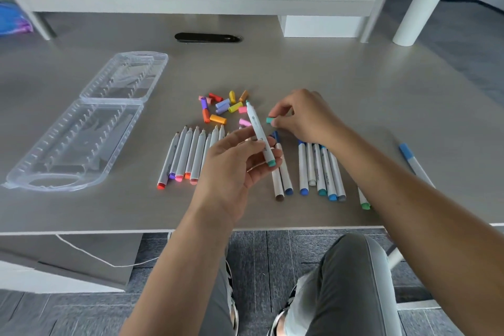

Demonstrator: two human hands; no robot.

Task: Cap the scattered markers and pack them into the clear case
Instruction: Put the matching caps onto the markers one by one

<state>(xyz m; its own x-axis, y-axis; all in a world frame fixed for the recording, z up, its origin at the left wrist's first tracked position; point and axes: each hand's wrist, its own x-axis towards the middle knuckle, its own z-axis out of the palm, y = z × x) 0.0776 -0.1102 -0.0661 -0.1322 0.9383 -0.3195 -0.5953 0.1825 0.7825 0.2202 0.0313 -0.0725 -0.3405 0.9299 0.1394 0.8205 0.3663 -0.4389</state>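
Sitting at the bench (354, 84), the person has grey trouser legs low in the frame, with both arms reaching up the middle.

The left hand (234, 163), at the centre, curls its fingers and thumb round a teal marker (260, 138). The marker is tilted with its bare tip up and away, likely so a cap can go on it. It is a smooth white stick with a teal end.

Just right of it and a little higher, the right hand (302, 114) pinches a small teal cap (270, 120) in its fingertips. The cap is near the tip but not on it yet. It looks like the match for this marker.

Under the hands, two rows of markers lie flat on the bench. The uncapped markers (188, 155) left of centre show their tips. The capped markers (319, 169) on the right seem done. One blue marker (413, 161) lies alone far right.

Above them, near the middle, sits a heap of loose caps (222, 108), short little tubes in red, orange, yellow, purple and pink.

At the left the clear case (90, 128) lies open, see-through plastic with ribbed slots inside. It holds no markers yet, so most of the job looks left to do.
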